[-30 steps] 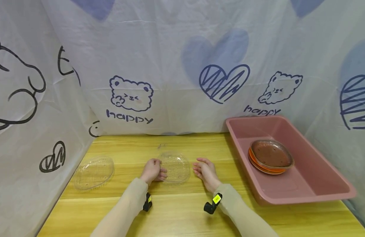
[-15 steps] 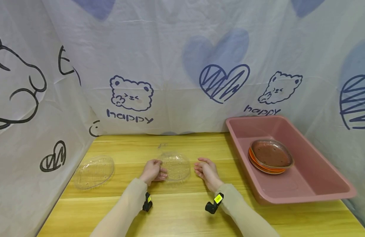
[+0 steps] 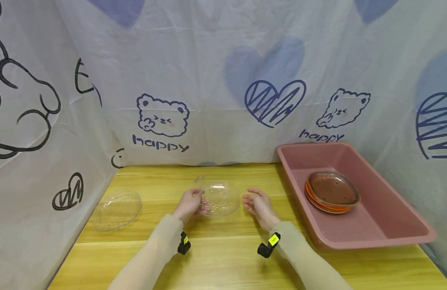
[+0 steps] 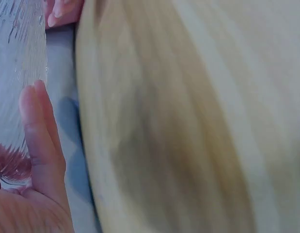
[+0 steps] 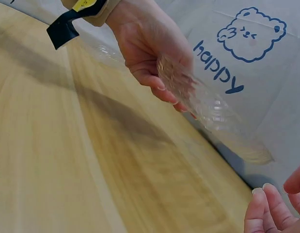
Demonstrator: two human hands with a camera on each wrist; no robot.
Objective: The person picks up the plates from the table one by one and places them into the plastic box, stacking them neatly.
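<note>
A clear, ribbed, rounded plastic plate (image 3: 221, 200) is held at its left edge by my left hand (image 3: 189, 204). In the right wrist view, the plate (image 5: 215, 114) is raised off the table and tilted, with the left hand's thumb above and fingers beneath. My right hand (image 3: 259, 206) is beside the plate's right edge, apart from it, with loosely bent fingers and nothing in them. Only part of the plate (image 4: 16, 53) shows in the left wrist view. A second clear plastic plate (image 3: 117, 210) lies at the table's left.
At the right stands a pink basin (image 3: 386, 225) with a stack of brown and orange plates (image 3: 332, 189) inside. A small clear shape (image 3: 199, 178) shows behind the held plate. A printed cloth (image 3: 216, 133) hangs behind the wooden table (image 3: 216, 257).
The clear plate has risen off the table and shifted slightly right and away, carried by the left hand. My right hand has also drifted a little right and away.
</note>
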